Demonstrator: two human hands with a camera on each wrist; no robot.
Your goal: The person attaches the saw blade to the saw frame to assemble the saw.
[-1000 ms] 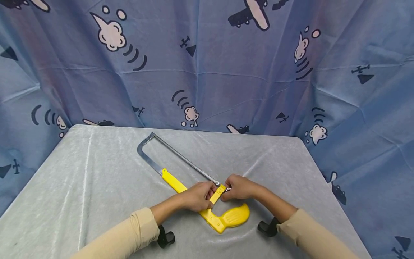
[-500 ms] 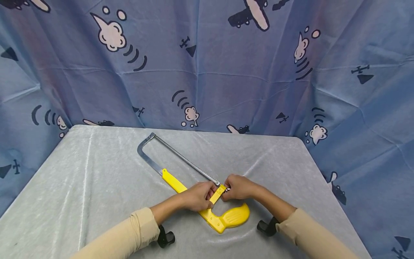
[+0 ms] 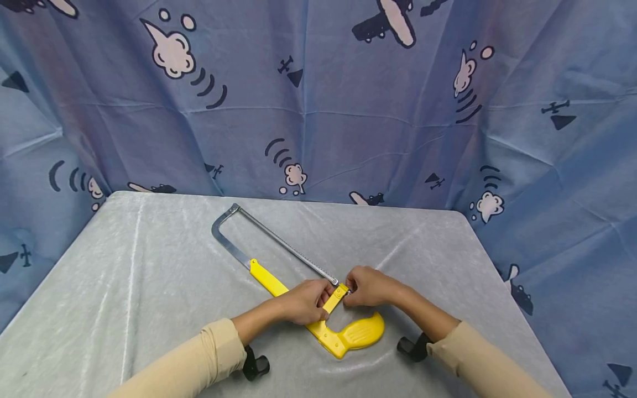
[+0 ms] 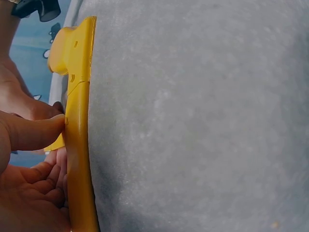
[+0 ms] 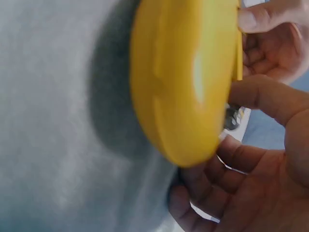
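Note:
A hacksaw (image 3: 269, 279) with a yellow frame lies diagonally on the table, its silver toothed blade (image 3: 286, 246) on the far side. My left hand (image 3: 301, 303) grips the short yellow arm (image 3: 334, 299) of the frame that bears the blade's near end. In the left wrist view the thumb (image 4: 38, 133) presses on the yellow frame (image 4: 79, 140). At that arm's outer side, my right hand (image 3: 368, 287) has its thumb and fingers around a small metal wing nut (image 5: 231, 118), mostly hidden from the head view. The yellow handle (image 3: 363, 331) lies just below the right hand.
A pale grey velvety cloth covers the table (image 3: 164, 287). Blue patterned curtain (image 3: 318, 110) hangs behind and at both sides. Black camera mounts (image 3: 256, 365) are strapped to both wrists.
The right hand's fingers have shifted slightly at the wing nut and cover more of it. The left hand and the hacksaw stay where they were.

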